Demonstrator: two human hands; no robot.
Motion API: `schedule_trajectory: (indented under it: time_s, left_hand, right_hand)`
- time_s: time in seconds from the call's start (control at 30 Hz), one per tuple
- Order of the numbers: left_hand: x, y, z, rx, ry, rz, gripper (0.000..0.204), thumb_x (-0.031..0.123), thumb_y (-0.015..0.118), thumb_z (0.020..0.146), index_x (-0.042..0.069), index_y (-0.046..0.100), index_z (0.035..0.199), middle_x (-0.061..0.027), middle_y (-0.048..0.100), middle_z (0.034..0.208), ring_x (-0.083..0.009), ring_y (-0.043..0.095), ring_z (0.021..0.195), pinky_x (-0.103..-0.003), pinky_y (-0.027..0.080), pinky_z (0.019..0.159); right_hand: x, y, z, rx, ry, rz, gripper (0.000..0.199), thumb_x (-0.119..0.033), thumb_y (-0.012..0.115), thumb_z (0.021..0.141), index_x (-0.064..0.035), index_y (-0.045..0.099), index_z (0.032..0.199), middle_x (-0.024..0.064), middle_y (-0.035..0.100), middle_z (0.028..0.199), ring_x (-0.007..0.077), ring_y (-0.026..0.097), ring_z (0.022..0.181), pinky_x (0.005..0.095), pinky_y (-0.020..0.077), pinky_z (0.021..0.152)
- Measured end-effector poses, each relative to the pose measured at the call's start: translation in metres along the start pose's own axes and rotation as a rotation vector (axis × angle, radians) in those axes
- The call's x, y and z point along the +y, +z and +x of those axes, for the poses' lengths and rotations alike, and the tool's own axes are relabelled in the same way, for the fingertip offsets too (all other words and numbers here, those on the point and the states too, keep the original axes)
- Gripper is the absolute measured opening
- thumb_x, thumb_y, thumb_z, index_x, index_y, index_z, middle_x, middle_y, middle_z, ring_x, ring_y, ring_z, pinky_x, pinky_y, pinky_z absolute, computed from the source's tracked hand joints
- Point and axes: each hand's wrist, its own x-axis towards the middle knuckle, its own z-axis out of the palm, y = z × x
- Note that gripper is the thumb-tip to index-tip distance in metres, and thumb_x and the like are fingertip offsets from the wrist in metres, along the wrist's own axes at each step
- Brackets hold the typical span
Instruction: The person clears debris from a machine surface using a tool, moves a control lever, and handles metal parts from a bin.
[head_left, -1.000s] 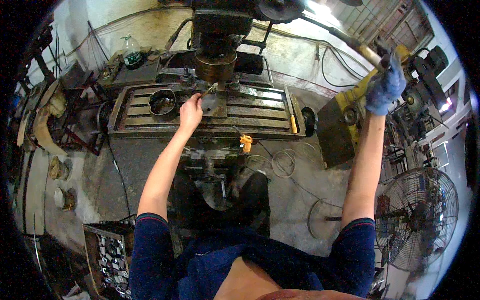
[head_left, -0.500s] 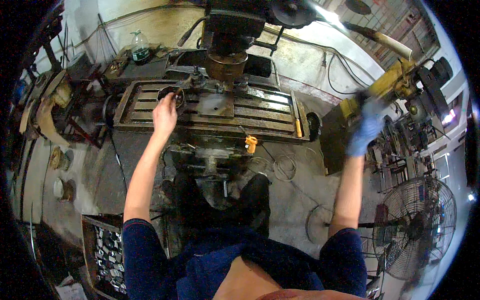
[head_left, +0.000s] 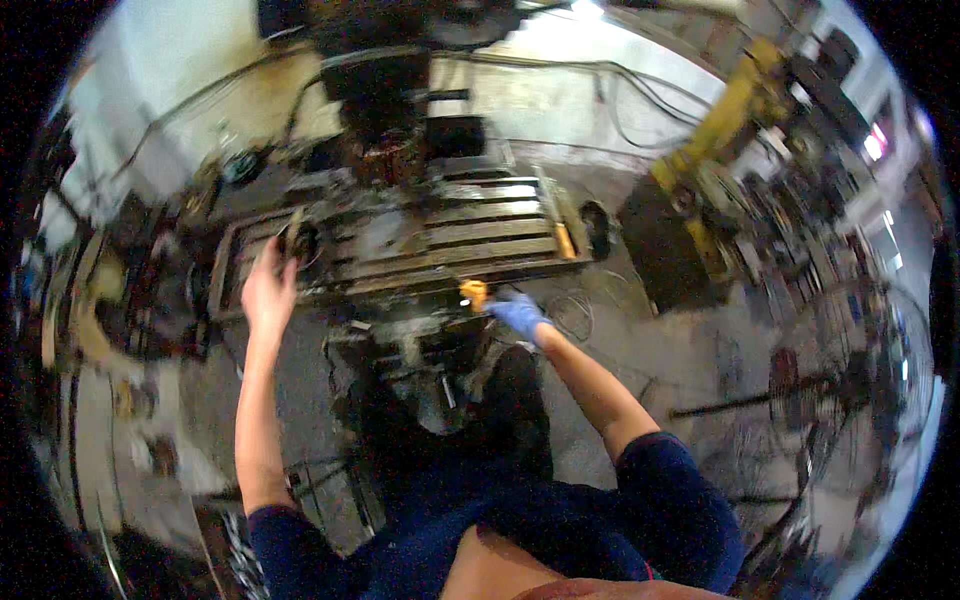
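My bare left hand (head_left: 268, 292) is at the left edge of a round dark pot (head_left: 308, 250) on the slotted machine table (head_left: 500, 253). Its thumb stands apart from its fingers, and I see nothing held between them. A slim brush-like handle (head_left: 296, 224) sticks up out of the pot. My right hand (head_left: 518, 314), in a blue glove, stretches its fingers toward a yellow air blow gun (head_left: 473, 295) at the table's front edge. The fingertips are right beside the gun; blur hides whether they touch it.
The dark machine head (head_left: 375, 100) hangs over the table's middle. An orange-handled tool (head_left: 564, 241) lies at the table's right end. Yellow machinery (head_left: 705, 140) stands to the right, with a large fan (head_left: 845, 385) below it. A clear bottle (head_left: 238, 160) is at back left.
My right hand has swung in from the far right to the blow gun. My left hand has come away from the handle to the pot's left side. The view has shifted and blurred.
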Motion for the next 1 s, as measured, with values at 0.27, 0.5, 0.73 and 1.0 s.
schedule_trajectory:
  time_s: [0.27,0.5,0.73,1.0]
  left_hand:
    - [0.217,-0.101,0.0,-0.706,-0.26,-1.499,0.034,0.008,0.055,0.079,-0.005,0.049,0.11,-0.0118,0.058,0.083,-0.0172,0.056,0.066,-0.027,0.047,0.058]
    - [0.295,-0.168,-0.009,-1.007,0.254,-1.51,0.039,0.021,0.056,0.078,-0.005,0.051,0.107,-0.0139,0.059,0.079,-0.0204,0.059,0.066,-0.029,0.049,0.06]
    - [0.312,-0.182,-0.018,-0.884,0.469,-1.408,0.034,0.021,0.053,0.077,-0.003,0.054,0.101,-0.0122,0.06,0.073,-0.0213,0.06,0.063,-0.031,0.049,0.06]
    - [0.292,-0.193,-0.018,-0.552,0.494,-1.24,0.03,0.021,0.05,0.077,-0.001,0.058,0.095,-0.0104,0.06,0.067,-0.0224,0.06,0.06,-0.032,0.049,0.06]
  right_hand:
    - [0.063,0.03,0.048,-0.184,-0.129,0.338,0.052,-0.042,0.062,0.075,-0.0066,0.056,0.112,0.0115,0.057,0.109,0.0201,0.052,0.1,0.033,0.0402,0.084]
    - [0.043,0.038,0.05,-0.061,0.051,-0.001,0.06,-0.034,0.066,0.072,-0.0012,0.047,0.119,0.0134,0.055,0.113,0.023,0.051,0.101,0.0324,0.0397,0.087]
    - [0.035,0.043,0.046,-0.053,0.01,0.042,0.047,-0.026,0.067,0.073,-0.0018,0.053,0.112,0.0082,0.059,0.104,0.0208,0.054,0.094,0.0326,0.04,0.083]
    - [0.027,0.059,0.043,-0.004,-0.126,0.287,0.05,-0.028,0.069,0.073,-0.0012,0.051,0.111,0.0073,0.059,0.101,0.0168,0.054,0.088,0.0267,0.0408,0.08]
